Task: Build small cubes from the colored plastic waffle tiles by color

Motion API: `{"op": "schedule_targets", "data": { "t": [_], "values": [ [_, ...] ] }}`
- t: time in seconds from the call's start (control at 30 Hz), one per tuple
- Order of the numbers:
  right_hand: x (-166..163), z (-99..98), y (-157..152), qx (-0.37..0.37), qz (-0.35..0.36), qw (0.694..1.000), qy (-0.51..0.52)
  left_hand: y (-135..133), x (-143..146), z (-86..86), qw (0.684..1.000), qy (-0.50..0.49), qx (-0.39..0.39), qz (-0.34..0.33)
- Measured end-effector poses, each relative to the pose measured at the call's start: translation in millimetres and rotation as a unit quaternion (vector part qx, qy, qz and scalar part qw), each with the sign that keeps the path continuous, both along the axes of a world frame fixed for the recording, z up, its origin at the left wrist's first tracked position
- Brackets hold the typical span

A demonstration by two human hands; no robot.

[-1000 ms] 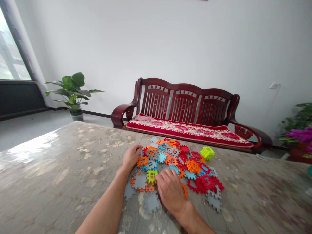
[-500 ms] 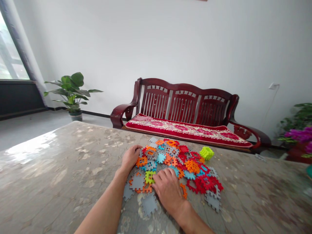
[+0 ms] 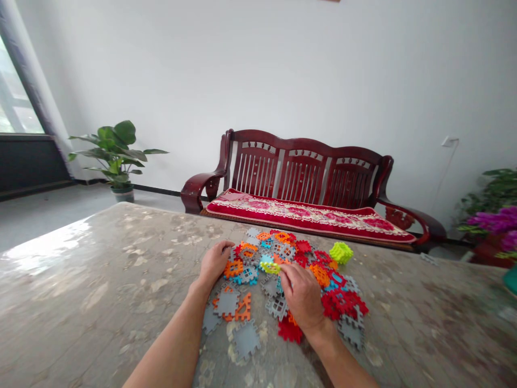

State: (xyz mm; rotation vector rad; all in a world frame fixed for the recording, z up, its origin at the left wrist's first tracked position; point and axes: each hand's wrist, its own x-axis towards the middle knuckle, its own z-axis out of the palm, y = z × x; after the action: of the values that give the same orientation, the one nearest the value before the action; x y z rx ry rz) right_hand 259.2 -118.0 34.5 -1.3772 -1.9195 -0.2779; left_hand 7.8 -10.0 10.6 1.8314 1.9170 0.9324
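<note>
On the table (image 3: 100,280) a heap of interlocking tiles (image 3: 283,280) lies between the left hand (image 3: 214,262) at its left edge and the right hand (image 3: 302,293) resting on it, 1 assembled cube (image 3: 341,252) behind-right, a bench (image 3: 307,194) beyond.

Green tile (image 3: 270,266) now lifted, seemingly, rightward.

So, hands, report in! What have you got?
Right hand pinching a lime green piece above the pile. Left hand resting on the pile's left edge, holding nothing. Assembled green cube sits apart, far side.
</note>
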Motion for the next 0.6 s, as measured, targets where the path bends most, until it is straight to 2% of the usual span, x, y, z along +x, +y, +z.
{"op": "schedule_targets", "data": {
  "t": [0.13, 0.3, 0.47, 0.6],
  "values": [
    [34.5, -8.3, 17.0, 0.017, -0.028, 0.996, 0.078, 0.0, 0.1, -0.2, 1.0, 0.001, -0.001, 0.0],
    [49.6, -20.7, 21.4, -0.046, -0.01, 0.993, 0.104, -0.2, 0.3, 0.8, 1.0, -0.001, -0.005, 0.0],
    [44.4, -18.2, 16.0, -0.068, -0.011, 0.994, 0.082, 0.0, -0.1, 0.9, 1.0, 0.004, -0.001, 0.001],
    [40.2, -10.3, 10.6, -0.094, -0.027, 0.995, 0.0, 0.8, -0.6, -0.4, 1.0, 0.002, -0.002, -0.001]
  ]
}}
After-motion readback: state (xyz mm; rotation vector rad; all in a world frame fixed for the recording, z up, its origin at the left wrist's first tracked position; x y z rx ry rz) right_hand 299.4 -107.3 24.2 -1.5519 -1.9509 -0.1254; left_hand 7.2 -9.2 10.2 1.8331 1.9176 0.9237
